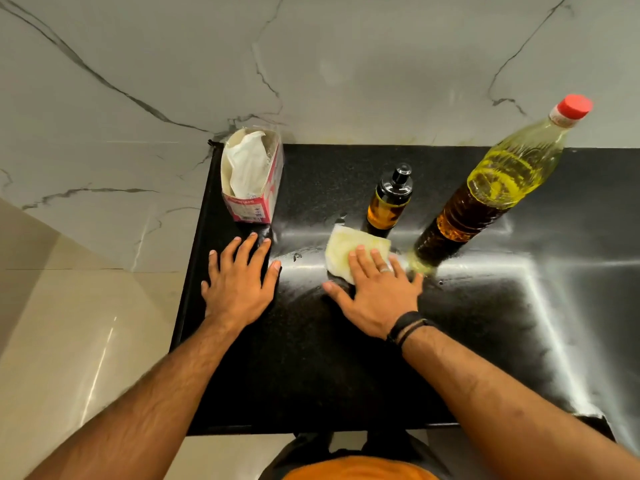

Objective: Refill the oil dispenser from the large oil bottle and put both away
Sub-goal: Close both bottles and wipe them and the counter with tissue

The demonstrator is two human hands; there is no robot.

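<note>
both hands lie flat on the worktop [311, 358]: left hand [239, 282] empty, right hand [375, 294] pressing a tissue [349, 245]. dispenser [389, 202] just beyond its fingertips, oil bottle [491, 188] beside. risk: a greasy wipe nudging either over.

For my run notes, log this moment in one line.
right hand: presses tissue on counter | left hand: flat | dispenser, oil bottle: capped

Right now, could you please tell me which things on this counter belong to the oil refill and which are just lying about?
Job: small amber oil dispenser with black pump; large red-capped plastic oil bottle.

Lying about: pink tissue box; yellowish tissue pressed under right hand.
</note>
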